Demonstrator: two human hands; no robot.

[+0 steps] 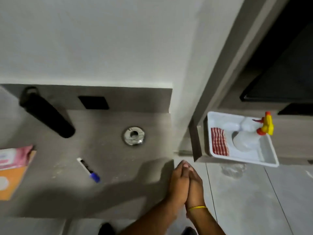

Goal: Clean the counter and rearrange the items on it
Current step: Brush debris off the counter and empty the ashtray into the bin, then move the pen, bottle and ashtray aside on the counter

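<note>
At the right-hand corner of the grey worktop, the person's two hands were pressed flat together, palm to palm, fingers straight and holding nothing: the left hand against the right hand, which wore a thin yellow band at the wrist. The things to be tidied lay spread across the worktop, well apart from the hands: a marker with a blue cap near the front, a black umbrella lying aslant toward the back, a pink packet resting on an orange folder at the left edge, and a round metal fitting set into the surface. The cleaning gear sat apart on a ledge to the right, where a white tray held a red-striped cloth and a clear spray bottle with a yellow trigger; the tray's near corner looked to jut past the ledge's edge. The likeliest mishap seemed to be there: a careless pull on cloth or bottle could tip the tray toward the floor. On the worktop, a wiping stroke might set the round marker rolling off the front edge, and spray could wet the packet and folder if they were not lifted aside first. Pale smears showed on the surface, though blur made them hard to judge.
</note>
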